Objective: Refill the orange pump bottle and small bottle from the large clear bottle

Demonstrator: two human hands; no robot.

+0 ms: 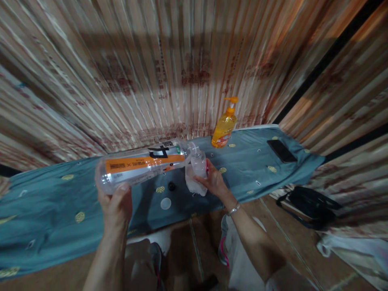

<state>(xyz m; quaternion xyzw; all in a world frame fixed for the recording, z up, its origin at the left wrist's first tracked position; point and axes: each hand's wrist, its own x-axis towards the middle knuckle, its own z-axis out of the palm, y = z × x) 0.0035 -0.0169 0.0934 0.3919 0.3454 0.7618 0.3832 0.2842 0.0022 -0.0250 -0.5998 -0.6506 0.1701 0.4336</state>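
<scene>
My left hand (117, 200) is closed around the base of a large clear plastic bottle (145, 163) with an orange and silver label. The bottle lies tilted almost level, its neck pointing right. Its mouth meets the top of a small translucent container (197, 173), and I cannot tell whether the two touch. My right hand (212, 180) grips that container, fingers around its right side. On the cloth below lie a small black cap (171, 186) and a round whitish lid (165, 203).
A yellow pump bottle (223, 127) stands at the back of the table's blue-green cloth (145, 218). A black phone (281, 151) lies at the right end. Behind hangs a striped curtain (182, 81). A dark bag (309, 206) is on the floor at right.
</scene>
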